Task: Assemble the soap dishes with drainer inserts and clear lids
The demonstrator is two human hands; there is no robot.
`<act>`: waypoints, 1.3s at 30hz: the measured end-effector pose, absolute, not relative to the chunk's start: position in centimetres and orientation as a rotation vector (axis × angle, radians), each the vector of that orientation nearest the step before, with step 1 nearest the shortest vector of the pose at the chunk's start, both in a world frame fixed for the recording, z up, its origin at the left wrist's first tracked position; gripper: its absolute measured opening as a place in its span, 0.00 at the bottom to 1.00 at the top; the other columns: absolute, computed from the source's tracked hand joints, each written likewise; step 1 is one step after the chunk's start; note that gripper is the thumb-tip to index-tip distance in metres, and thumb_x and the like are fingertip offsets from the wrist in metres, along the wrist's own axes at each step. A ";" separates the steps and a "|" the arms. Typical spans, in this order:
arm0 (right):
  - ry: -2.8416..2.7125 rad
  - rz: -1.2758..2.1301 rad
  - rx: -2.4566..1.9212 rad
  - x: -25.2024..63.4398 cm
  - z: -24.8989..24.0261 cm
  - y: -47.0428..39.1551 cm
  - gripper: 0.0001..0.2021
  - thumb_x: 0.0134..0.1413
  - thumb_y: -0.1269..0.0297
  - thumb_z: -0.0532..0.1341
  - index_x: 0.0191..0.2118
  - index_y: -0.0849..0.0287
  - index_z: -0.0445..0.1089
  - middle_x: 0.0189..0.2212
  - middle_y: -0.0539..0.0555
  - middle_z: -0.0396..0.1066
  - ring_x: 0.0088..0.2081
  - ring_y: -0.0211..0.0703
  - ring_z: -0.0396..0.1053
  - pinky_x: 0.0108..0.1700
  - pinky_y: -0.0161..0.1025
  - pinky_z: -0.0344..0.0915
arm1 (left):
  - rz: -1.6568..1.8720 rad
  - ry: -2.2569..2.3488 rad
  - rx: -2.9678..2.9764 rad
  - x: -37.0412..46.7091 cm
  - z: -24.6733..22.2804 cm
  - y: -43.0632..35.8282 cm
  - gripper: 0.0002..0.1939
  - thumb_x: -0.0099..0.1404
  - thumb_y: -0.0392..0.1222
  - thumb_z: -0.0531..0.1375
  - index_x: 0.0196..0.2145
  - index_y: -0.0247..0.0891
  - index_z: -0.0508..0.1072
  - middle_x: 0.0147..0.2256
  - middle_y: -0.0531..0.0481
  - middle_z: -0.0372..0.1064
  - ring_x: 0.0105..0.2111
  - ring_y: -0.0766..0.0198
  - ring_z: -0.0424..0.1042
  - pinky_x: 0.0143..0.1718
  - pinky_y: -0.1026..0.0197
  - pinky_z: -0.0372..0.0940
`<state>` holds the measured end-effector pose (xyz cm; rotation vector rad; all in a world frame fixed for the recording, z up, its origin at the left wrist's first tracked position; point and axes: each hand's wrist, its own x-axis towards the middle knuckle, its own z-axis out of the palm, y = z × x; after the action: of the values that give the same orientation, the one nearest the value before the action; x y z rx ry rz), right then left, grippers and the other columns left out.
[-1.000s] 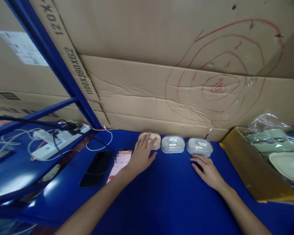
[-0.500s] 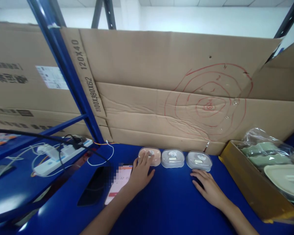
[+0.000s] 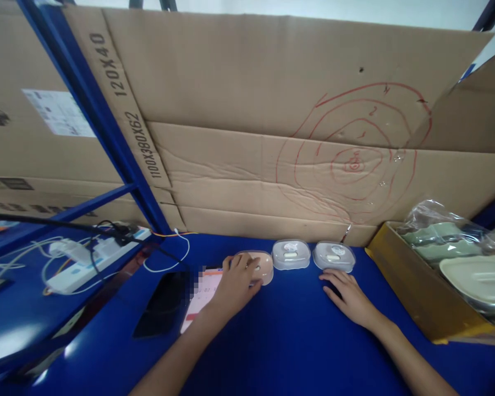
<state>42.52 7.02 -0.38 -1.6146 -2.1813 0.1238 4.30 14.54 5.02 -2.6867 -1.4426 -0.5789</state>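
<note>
On the blue table, a pink oval lidded container [image 3: 266, 268] sits under my left hand [image 3: 237, 281]. Curled fingers reach over its top and left side, and the thumb rests at its near edge. Part of the lid is hidden by the hand. To its right are two clear-lidded oval containers, one in the middle [image 3: 291, 255] and one on the right [image 3: 335, 257], each with a pale round label and a small white piece on top. My right hand [image 3: 346, 297] lies with fingers extended at the near edge of the right container, holding nothing.
A phone with a lit pink screen [image 3: 200, 297] and a dark phone [image 3: 159, 308] lie left. Farther left are a white power strip [image 3: 86, 269] and cables. A cardboard box [image 3: 416, 291] of wrapped green and cream dishes stands right. A cardboard panel [image 3: 231, 159] closes the back.
My left fingers have gone from lying flat on the pink container to curling over it. The container has shifted slightly toward me. The view has tilted down; my right hand stays put.
</note>
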 end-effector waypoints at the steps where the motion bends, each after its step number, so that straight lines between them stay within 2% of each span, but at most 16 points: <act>1: -2.184 0.120 -1.617 42.5 -0.3 7.0 0.17 0.77 0.51 0.55 0.61 0.46 0.74 0.64 0.59 0.75 0.65 0.57 0.72 0.64 0.61 0.70 | -0.580 -1.441 -2.703 4.2 5.2 14.4 0.21 0.69 0.41 0.68 0.59 0.42 0.75 0.58 0.37 0.73 0.60 0.40 0.72 0.63 0.33 0.61; 4: -2.186 0.123 -1.621 42.4 -0.2 7.1 0.17 0.76 0.52 0.55 0.61 0.47 0.74 0.63 0.59 0.75 0.65 0.58 0.72 0.63 0.62 0.70 | -0.572 -1.451 -2.749 4.1 5.1 14.3 0.21 0.66 0.43 0.71 0.55 0.42 0.75 0.64 0.36 0.68 0.65 0.39 0.68 0.65 0.32 0.61; 8: -2.192 0.144 -1.621 42.5 -0.1 7.0 0.18 0.76 0.52 0.55 0.62 0.46 0.73 0.63 0.60 0.75 0.65 0.58 0.72 0.64 0.62 0.69 | -0.522 -1.473 -2.833 4.2 4.4 14.4 0.23 0.69 0.45 0.69 0.58 0.42 0.72 0.73 0.32 0.58 0.73 0.37 0.58 0.69 0.29 0.57; 13: -2.214 0.178 -1.642 42.5 0.2 6.8 0.20 0.77 0.51 0.53 0.64 0.48 0.72 0.65 0.61 0.72 0.67 0.59 0.69 0.65 0.62 0.66 | -0.457 -1.420 -2.869 4.7 4.4 14.2 0.22 0.75 0.50 0.64 0.61 0.40 0.70 0.74 0.31 0.57 0.75 0.34 0.56 0.70 0.27 0.55; 18: -2.255 0.179 -1.645 42.4 0.7 6.6 0.21 0.77 0.51 0.53 0.65 0.50 0.71 0.66 0.62 0.71 0.67 0.59 0.69 0.65 0.63 0.66 | -0.465 -1.382 -2.870 4.8 4.6 14.1 0.22 0.76 0.51 0.63 0.61 0.39 0.70 0.73 0.30 0.59 0.75 0.35 0.56 0.72 0.29 0.54; 24: -2.282 0.174 -1.664 42.5 0.8 6.3 0.22 0.77 0.51 0.52 0.68 0.49 0.69 0.68 0.62 0.69 0.68 0.61 0.67 0.66 0.63 0.65 | -0.469 -1.399 -2.884 4.7 4.4 14.1 0.24 0.76 0.52 0.62 0.62 0.38 0.69 0.74 0.29 0.56 0.75 0.32 0.54 0.72 0.27 0.52; 27: -2.297 0.181 -1.683 42.5 0.8 6.2 0.23 0.78 0.51 0.51 0.70 0.49 0.67 0.69 0.62 0.68 0.69 0.62 0.66 0.67 0.64 0.64 | -0.406 -1.373 -2.919 4.5 5.0 14.1 0.24 0.76 0.51 0.64 0.63 0.37 0.68 0.75 0.29 0.55 0.75 0.33 0.54 0.72 0.30 0.53; 34: -2.315 0.169 -1.703 42.4 0.9 6.0 0.25 0.78 0.49 0.49 0.70 0.51 0.67 0.70 0.63 0.67 0.69 0.63 0.66 0.66 0.64 0.64 | -0.420 -1.287 -3.063 3.9 6.2 13.6 0.28 0.70 0.46 0.70 0.64 0.43 0.68 0.70 0.36 0.61 0.72 0.39 0.59 0.71 0.34 0.54; 39: -2.325 0.147 -1.696 42.4 0.8 6.0 0.25 0.78 0.50 0.49 0.71 0.51 0.66 0.70 0.63 0.68 0.68 0.65 0.66 0.65 0.65 0.65 | -0.450 -1.339 -3.218 4.4 6.4 12.9 0.33 0.70 0.52 0.70 0.68 0.46 0.67 0.71 0.40 0.57 0.70 0.40 0.62 0.70 0.39 0.60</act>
<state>42.44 6.02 0.82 -1.6964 -2.3252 0.1473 4.40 12.88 6.39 -3.2176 -1.3393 -0.4497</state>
